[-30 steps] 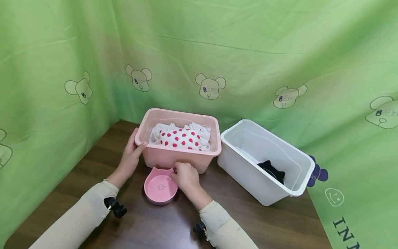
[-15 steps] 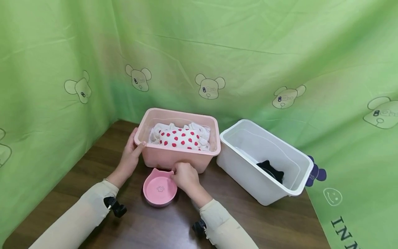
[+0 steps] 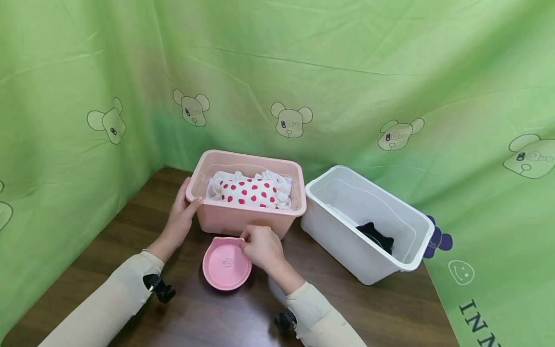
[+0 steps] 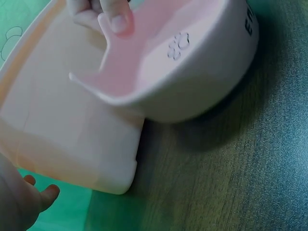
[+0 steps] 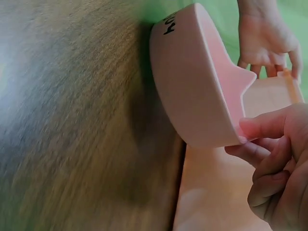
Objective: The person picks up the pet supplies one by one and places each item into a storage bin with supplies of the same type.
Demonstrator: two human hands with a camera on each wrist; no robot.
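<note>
My right hand (image 3: 263,246) pinches the rim of a pink cat-eared pet bowl (image 3: 227,274) between thumb and fingers, at its right ear. A paw print marks the bowl's inside, and dark letters run along its outer wall (image 5: 187,86). The bowl sits close over the table in front of a pink plastic bin (image 3: 243,219), with a shadow beneath it. At that bin's front left corner my left hand (image 3: 178,221) grips the rim, thumb over the edge and fingers along the outer side. White cloth with red strawberry-like spots (image 3: 249,193) lies inside the bin.
Right of the pink bin stands a white bin (image 3: 342,238), set at an angle, with a black cat-eared object (image 3: 376,235) inside. A purple shape (image 3: 440,242) sticks out behind its right end. Green curtain (image 3: 243,62) rises behind the wooden table (image 3: 208,323).
The bowl has tilted, and its front has shifted slightly right with my right hand, which still pinches its rim. My left hand keeps its hold on the pink bin.
</note>
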